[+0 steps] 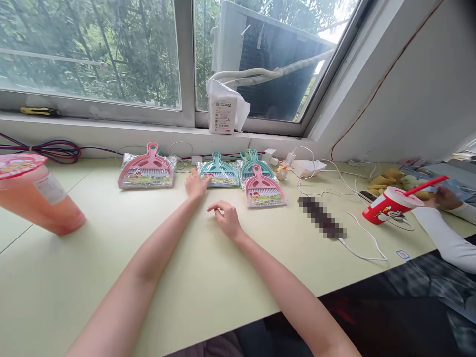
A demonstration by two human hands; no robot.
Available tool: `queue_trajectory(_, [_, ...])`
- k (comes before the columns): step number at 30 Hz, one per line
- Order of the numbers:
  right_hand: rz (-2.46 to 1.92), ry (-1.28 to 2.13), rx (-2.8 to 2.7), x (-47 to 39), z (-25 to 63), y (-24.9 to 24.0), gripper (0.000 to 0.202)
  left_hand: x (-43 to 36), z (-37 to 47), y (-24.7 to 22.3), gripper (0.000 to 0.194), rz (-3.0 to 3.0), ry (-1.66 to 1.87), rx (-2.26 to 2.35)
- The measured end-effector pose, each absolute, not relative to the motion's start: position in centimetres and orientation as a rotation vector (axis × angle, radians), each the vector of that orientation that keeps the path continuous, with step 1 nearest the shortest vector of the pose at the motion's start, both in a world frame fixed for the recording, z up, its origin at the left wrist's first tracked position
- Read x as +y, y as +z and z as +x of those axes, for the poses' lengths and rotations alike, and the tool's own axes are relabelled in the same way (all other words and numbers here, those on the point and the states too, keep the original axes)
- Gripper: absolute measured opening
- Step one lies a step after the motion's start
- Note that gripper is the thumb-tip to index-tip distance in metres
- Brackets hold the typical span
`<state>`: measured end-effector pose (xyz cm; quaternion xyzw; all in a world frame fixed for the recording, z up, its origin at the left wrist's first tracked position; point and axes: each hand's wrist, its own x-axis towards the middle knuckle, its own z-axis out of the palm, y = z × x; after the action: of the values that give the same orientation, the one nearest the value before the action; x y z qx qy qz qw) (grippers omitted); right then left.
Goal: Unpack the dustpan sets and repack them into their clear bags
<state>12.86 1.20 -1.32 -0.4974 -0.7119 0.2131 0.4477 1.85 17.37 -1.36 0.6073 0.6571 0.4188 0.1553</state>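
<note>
Small dustpan and brush sets in clear plastic lie along the back of the pale green table (208, 277). My left hand (197, 184) rests at the left edge of a teal set (222, 177), its fingers apart and touching the wrapper. Nearer to me, my right hand (226, 218) is over the table with fingers loosely bent and apart, holding nothing. To the left is a pink set (148, 171). On the right, another pink set (263, 191) lies in front of a second teal set (253, 163).
A tall drink cup (55, 208) stands at the left. At right are a blurred dark object (322, 218) on a white cable, a red cup (390, 204) with a straw, and another person's sleeves (442, 235). A white box (222, 116) sits on the windowsill.
</note>
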Motion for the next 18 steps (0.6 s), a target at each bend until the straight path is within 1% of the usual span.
queue_trajectory(3, [-1.198, 0.533, -1.833, 0.9, 12.7, -1.2, 0.031, 16.4, 1.6, -0.8, 0.062, 1.664, 1.305, 1.901])
queue_trajectory(7, [-1.142, 0.608, -1.909, 0.2, 12.6, -0.8, 0.028, 15.3, 0.0, 0.6, 0.047, 1.643, 1.561, 2.023])
queue_trajectory(11, [-1.146, 0.666, -1.969, -0.2, 12.5, -0.6, 0.028, 15.1, -6.2, 1.5, 0.037, 1.58, 1.652, 2.272])
queue_trajectory(13, [-1.154, 0.654, -1.975, -0.2, 12.5, -0.6, 0.028, 15.3, -10.7, 1.3, 0.04, 1.511, 1.616, 2.396])
queue_trajectory(15, [-1.162, 0.637, -1.984, -0.1, 12.4, -0.7, 0.028, 15.5, -15.2, 1.0, 0.042, 1.383, 1.501, 2.452])
queue_trajectory(18, [-1.156, 0.621, -2.015, -0.1, 12.4, -0.7, 0.028, 15.5, -20.1, 1.0, 0.034, 1.294, 1.33, 2.374])
